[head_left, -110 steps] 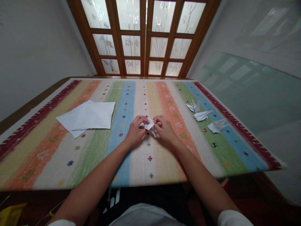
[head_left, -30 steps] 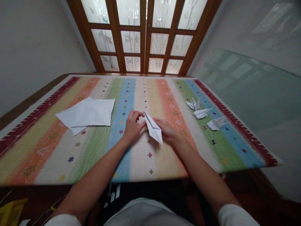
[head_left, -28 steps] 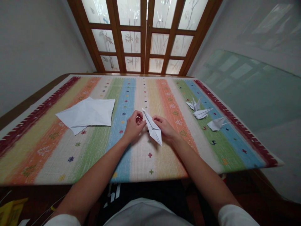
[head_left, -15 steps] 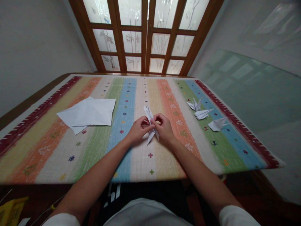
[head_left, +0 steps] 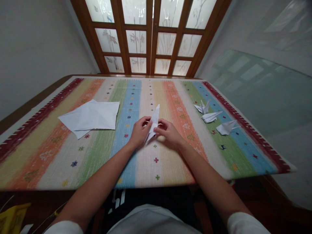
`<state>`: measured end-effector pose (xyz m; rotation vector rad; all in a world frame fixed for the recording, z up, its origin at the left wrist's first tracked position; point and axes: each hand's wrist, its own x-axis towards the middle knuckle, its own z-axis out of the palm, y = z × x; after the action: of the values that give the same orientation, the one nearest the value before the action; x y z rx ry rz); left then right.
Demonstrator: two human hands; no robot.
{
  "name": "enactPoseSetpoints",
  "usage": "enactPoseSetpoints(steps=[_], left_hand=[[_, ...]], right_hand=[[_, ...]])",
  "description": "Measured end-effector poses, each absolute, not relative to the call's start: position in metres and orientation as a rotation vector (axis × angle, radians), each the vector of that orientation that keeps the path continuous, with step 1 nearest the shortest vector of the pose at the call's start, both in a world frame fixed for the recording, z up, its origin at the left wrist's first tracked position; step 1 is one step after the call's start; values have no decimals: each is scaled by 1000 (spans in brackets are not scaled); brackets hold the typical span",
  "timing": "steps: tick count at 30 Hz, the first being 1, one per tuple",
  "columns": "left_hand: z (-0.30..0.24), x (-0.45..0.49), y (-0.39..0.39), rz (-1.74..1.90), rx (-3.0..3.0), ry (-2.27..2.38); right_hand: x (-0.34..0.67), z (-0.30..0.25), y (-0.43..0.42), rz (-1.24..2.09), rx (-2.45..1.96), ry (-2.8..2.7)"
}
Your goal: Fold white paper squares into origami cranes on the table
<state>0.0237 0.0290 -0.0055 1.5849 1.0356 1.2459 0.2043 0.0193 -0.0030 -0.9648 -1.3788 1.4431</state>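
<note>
A narrow folded piece of white paper (head_left: 154, 121) stands slanted between my hands over the middle of the striped table mat (head_left: 170, 162). My left hand (head_left: 139, 132) pinches its lower left edge with curled fingers. My right hand (head_left: 168, 130) grips its right side, thumb and fingers closed on the fold. The paper's tip points up and away from me.
A loose stack of white paper sheets (head_left: 91, 117) lies on the left of the mat. Three finished white paper cranes (head_left: 211, 116) sit on the right. A glass pane (head_left: 263, 87) leans along the right wall. Wooden doors (head_left: 151, 35) stand behind the table.
The folded paper has been turned: its tip pointed up-left and its wide end toward me, and now it stands narrower, tipped up-right. Both hands kept hold of it in the same spot.
</note>
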Motion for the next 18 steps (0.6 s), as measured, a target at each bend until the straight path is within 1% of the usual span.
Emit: enactPoseSetpoints(steps=[7, 12, 18], left_hand=[[-8, 27, 31, 1339, 1477, 1018], [-7, 24, 30, 1236, 1600, 983], [-5, 21, 27, 1176, 1762, 952]], right_hand=[[205, -2, 19, 1468, -922, -1360], [206, -3, 20, 1453, -911, -1371], [211, -4, 22, 1304, -994, -1439]])
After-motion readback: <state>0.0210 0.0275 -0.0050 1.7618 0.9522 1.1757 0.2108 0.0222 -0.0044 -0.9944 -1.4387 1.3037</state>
